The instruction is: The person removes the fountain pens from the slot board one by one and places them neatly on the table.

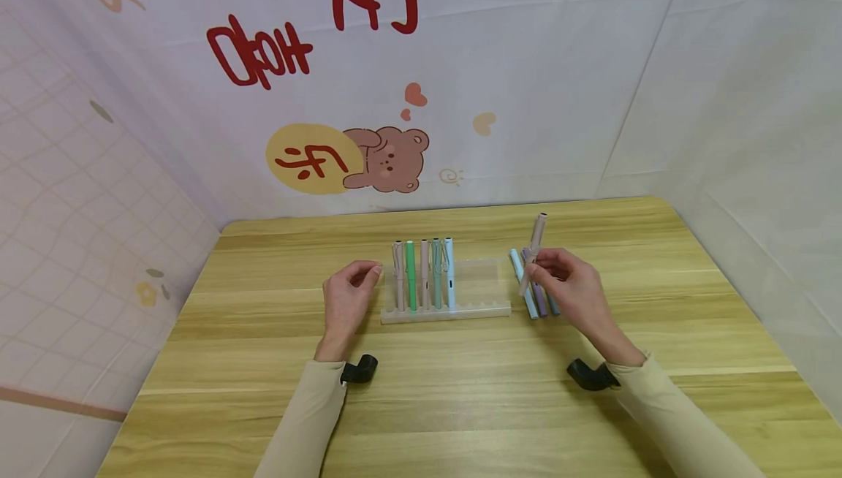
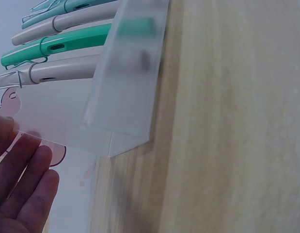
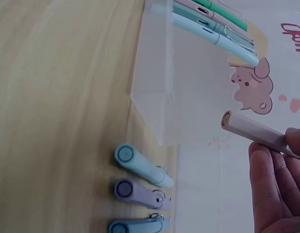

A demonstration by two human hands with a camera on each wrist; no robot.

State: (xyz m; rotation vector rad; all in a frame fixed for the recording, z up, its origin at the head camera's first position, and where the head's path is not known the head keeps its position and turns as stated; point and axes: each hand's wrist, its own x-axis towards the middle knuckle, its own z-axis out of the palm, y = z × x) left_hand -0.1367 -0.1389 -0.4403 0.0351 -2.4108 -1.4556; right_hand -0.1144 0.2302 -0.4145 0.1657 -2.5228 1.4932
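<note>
A frosted clear pen stand [image 1: 483, 310] holds several upright pens in its left part, among them a green pen [image 1: 411, 277] and a light blue pen [image 1: 450, 273]. With thumb and fingertips my left hand [image 1: 346, 299] pinches the left edge of the stand's back panel [image 2: 57, 114]. My right hand [image 1: 575, 288] grips a pale pink pen [image 1: 539, 231] near its middle, tilted, to the right of the stand. In the right wrist view the held pen's flat end [image 3: 226, 119] points toward the stand, apart from it.
Right of the stand, below my right hand, lie a light blue pen [image 3: 142, 162], a purple pen [image 3: 137, 190] and a grey-blue pen [image 3: 135, 225] side by side. The wooden table [image 1: 421, 397] meets a printed cloth backdrop [image 1: 546, 98] behind.
</note>
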